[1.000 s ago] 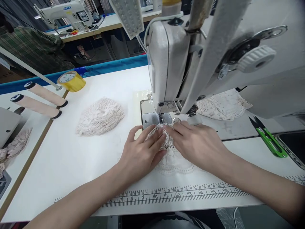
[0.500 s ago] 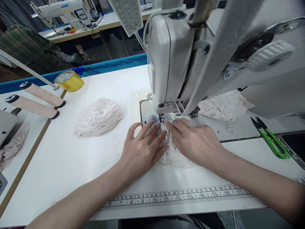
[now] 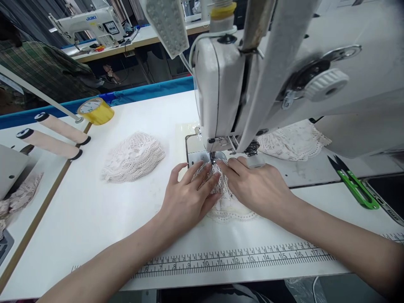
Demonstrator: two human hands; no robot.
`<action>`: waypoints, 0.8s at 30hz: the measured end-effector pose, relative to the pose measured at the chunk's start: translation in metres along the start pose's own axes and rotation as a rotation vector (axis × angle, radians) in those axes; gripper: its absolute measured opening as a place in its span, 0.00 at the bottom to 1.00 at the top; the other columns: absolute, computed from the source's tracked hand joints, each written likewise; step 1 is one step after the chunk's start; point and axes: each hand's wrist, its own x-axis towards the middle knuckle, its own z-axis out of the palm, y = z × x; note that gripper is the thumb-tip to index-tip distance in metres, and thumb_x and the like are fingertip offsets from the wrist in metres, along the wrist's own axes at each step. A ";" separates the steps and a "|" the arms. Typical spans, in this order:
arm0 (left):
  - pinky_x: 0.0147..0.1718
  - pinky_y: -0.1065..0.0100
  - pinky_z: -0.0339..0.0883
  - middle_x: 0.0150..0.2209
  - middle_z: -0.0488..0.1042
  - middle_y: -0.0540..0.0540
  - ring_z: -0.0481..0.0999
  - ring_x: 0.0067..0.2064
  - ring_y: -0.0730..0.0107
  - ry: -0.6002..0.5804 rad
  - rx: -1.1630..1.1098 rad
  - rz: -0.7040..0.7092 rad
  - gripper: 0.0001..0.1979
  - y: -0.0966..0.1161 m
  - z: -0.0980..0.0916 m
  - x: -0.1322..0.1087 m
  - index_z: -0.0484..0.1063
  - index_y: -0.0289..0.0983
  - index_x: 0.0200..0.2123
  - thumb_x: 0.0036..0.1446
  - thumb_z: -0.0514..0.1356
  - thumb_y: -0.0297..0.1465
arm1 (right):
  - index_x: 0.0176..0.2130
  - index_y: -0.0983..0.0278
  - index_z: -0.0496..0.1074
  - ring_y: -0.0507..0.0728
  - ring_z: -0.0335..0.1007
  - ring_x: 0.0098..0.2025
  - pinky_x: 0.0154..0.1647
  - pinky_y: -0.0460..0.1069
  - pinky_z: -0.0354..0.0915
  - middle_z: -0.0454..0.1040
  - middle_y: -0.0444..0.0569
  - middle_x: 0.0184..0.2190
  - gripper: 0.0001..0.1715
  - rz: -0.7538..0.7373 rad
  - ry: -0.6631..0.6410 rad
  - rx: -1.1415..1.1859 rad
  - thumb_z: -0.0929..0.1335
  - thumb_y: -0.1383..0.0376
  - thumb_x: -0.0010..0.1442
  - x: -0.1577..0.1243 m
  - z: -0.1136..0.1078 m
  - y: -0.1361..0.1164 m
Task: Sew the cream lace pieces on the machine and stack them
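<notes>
At a broad white bench (image 3: 94, 235), facing a white metal sewing machine (image 3: 217, 84). Resting left hand (image 3: 186, 193), fingers (image 3: 208, 185) loosely spread, and right hand (image 3: 255, 183), fingers bent and bunched, on a cream scalloped lace piece (image 3: 232, 211) at the machine's small metal presser foot (image 3: 212, 157); cannot tell whether the right pinches it. Flanked left of that foot by a fan-shaped cream lace stack (image 3: 135, 158), farther left and behind by a shiny yellow tape roll (image 3: 102, 114), well to the right by green-handled snips (image 3: 352, 185).
</notes>
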 end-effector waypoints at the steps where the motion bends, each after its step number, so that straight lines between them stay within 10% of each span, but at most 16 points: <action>1: 0.57 0.50 0.53 0.53 0.75 0.42 0.69 0.59 0.56 0.002 -0.002 -0.001 0.16 0.000 0.000 0.000 0.71 0.39 0.54 0.67 0.53 0.36 | 0.53 0.72 0.72 0.54 0.63 0.25 0.20 0.51 0.44 0.77 0.52 0.31 0.25 0.002 -0.002 -0.005 0.62 0.77 0.57 0.000 0.000 0.000; 17: 0.56 0.51 0.53 0.56 0.73 0.44 0.68 0.60 0.56 0.000 0.038 -0.029 0.17 -0.004 0.003 0.003 0.70 0.40 0.55 0.68 0.52 0.37 | 0.55 0.68 0.70 0.55 0.66 0.28 0.22 0.51 0.44 0.78 0.55 0.38 0.24 0.025 -0.083 0.020 0.60 0.75 0.62 0.006 -0.007 0.006; 24: 0.39 0.59 0.60 0.43 0.78 0.47 0.75 0.37 0.65 -0.100 -0.067 0.069 0.16 -0.008 -0.028 -0.003 0.74 0.38 0.42 0.62 0.58 0.44 | 0.36 0.59 0.73 0.51 0.65 0.26 0.24 0.48 0.51 0.75 0.40 0.35 0.07 -0.021 -0.354 0.683 0.70 0.58 0.58 0.000 -0.039 0.028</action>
